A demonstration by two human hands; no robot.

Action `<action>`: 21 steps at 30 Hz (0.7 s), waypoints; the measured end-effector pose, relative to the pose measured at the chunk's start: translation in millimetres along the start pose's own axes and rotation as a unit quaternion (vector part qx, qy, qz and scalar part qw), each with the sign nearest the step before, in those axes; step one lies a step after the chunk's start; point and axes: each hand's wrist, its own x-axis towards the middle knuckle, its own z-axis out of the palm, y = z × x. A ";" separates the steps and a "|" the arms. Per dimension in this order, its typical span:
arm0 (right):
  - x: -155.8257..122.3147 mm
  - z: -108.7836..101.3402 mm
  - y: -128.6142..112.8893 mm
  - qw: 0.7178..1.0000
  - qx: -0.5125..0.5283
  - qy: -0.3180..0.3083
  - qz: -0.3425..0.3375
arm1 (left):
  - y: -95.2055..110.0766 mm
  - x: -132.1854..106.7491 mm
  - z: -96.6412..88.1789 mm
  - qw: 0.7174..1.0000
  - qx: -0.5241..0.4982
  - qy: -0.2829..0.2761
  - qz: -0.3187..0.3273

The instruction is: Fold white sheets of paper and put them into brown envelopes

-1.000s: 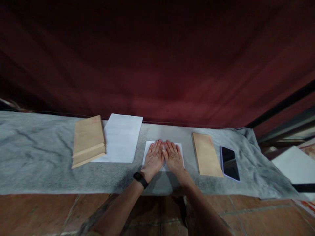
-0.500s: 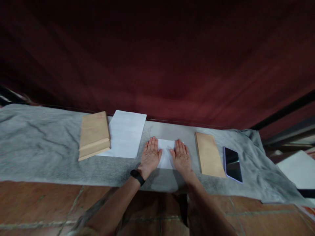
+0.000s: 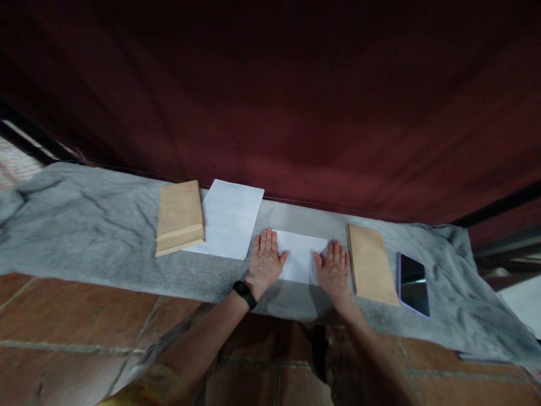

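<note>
A folded white sheet of paper (image 3: 298, 255) lies on the grey cloth (image 3: 84, 237) in front of me. My left hand (image 3: 266, 261), with a black band on its wrist, lies flat and open on the sheet's left end. On the sheet's right end my right hand (image 3: 333, 269) lies flat too, fingers spread. Both palms press down and hold nothing.
Left of the sheet lie a larger white paper (image 3: 230, 218) and a stack of tan envelopes (image 3: 180, 217). To the right are a single tan envelope (image 3: 372, 264) and a phone (image 3: 413, 276) with a dark screen. A dark red curtain (image 3: 274, 101) hangs behind; tiled floor (image 3: 76, 327) below.
My hands started side by side at the sheet's middle and slid apart to its two ends. The view has shifted to the left.
</note>
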 end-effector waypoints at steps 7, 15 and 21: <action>-5.6 -13.5 -26.8 0.985 0.096 -0.074 -0.120 | 1.4 -0.9 -4.2 1.000 0.008 0.001 0.004; -8.2 -16.5 -39.8 0.973 0.087 -0.138 -0.161 | -1.3 0.2 -4.7 0.999 -0.011 0.014 0.043; 8.0 -12.1 -29.5 0.982 0.065 -0.131 -0.118 | -0.4 -0.5 -1.2 0.990 -0.048 0.006 0.133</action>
